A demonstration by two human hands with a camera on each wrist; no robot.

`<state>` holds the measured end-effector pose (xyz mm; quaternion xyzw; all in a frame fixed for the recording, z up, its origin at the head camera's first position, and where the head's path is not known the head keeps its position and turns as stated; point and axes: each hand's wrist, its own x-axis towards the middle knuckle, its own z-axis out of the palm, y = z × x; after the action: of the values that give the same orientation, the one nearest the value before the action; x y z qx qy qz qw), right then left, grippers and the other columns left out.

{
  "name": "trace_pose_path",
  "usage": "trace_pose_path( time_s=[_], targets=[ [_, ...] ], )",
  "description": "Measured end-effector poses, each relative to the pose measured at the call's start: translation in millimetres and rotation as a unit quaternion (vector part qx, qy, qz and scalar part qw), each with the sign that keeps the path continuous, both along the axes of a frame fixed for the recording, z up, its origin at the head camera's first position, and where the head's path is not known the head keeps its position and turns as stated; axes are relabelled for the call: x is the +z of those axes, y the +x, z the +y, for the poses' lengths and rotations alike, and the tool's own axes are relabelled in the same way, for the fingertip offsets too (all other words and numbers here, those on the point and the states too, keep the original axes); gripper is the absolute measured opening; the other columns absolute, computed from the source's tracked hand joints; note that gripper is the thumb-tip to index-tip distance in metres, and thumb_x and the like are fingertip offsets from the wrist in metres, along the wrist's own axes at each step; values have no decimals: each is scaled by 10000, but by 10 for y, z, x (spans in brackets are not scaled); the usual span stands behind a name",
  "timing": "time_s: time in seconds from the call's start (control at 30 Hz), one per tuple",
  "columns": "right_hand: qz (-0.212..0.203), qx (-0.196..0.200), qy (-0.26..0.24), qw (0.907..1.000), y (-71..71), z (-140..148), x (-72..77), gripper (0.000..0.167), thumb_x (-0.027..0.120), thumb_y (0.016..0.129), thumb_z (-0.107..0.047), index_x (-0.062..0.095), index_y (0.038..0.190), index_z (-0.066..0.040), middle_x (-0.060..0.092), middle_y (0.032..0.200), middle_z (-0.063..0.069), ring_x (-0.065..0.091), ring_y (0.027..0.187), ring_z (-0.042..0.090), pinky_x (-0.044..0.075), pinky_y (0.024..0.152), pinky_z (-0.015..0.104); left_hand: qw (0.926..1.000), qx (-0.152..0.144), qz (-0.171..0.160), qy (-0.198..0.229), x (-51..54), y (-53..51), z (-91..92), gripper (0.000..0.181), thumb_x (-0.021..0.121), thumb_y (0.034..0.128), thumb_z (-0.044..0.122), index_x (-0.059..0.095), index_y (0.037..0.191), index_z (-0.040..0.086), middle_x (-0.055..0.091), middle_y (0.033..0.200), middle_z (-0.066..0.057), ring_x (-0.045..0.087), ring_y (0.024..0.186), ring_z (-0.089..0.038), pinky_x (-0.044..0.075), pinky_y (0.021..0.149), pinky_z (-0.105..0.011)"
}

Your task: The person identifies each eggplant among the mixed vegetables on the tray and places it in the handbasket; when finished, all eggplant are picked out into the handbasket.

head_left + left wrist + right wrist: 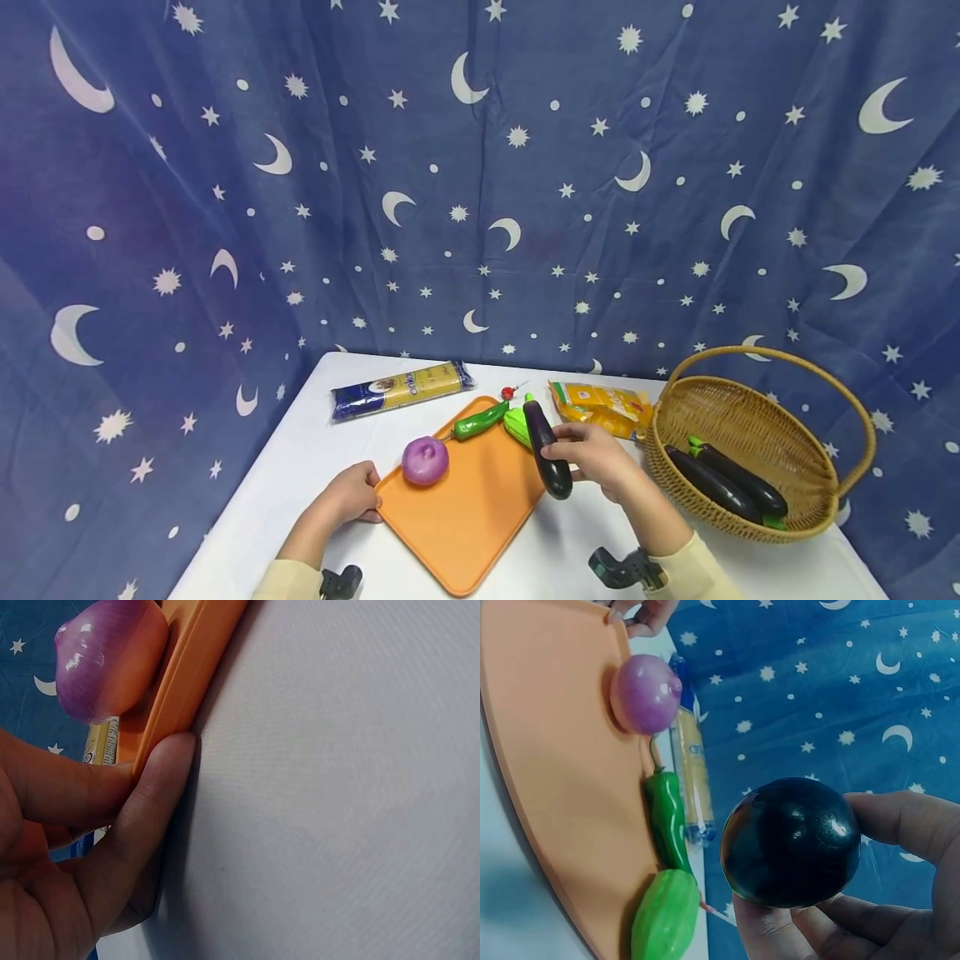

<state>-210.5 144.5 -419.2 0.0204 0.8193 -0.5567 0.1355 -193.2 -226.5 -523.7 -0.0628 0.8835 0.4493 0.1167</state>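
My right hand (596,457) holds a dark purple eggplant (547,450) above the right edge of an orange tray (465,517). In the right wrist view the rounded end of the eggplant (791,844) faces the camera, gripped between thumb and fingers. My left hand (352,493) pinches the tray's left rim, thumb and fingers on either side of it in the left wrist view. On the tray lie a purple onion (425,461), a green pepper (481,421) and a light green ridged vegetable (517,427), partly hidden behind the eggplant.
A wicker basket (817,475) with a tall handle stands at the right, two eggplants (723,483) inside. Behind the tray lie a blue and yellow pasta packet (405,390), an orange packet (603,408) and a small red item (507,392). A starry blue curtain (480,183) hangs behind the white table.
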Motion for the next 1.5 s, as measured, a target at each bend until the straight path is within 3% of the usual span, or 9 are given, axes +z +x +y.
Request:
trace_pose_path(
  time_s=[0.33,0.73,1.5],
  targets=[
    [-4,-88,-43,10000,12,99,43,556,775,837,-155,562,1288,91,632,1144,220,676,967,308,613,786,489,9998,-46,-55,-173,-20,-23,-4,172,651,812,-91,542,899,8,568,826,-111,620,627,-177,577,562,-270],
    [80,-168,-153,9997,9,284,97,517,758,852,-165,573,1261,93,636,1150,228,663,1010,326,608,813,489,9999,9,-107,-21,-8,-11,-11,173,632,805,-108,540,900,3,564,823,-118,618,629,-184,585,564,-278],
    [10,-430,181,9989,-6,527,173,572,768,853,-240,560,1295,58,643,1174,214,646,1029,310,609,818,456,10000,-17,-74,20,-9,-11,-1,183,635,801,-108,529,903,0,556,814,-113,611,640,-195,589,574,-291]
  ],
)
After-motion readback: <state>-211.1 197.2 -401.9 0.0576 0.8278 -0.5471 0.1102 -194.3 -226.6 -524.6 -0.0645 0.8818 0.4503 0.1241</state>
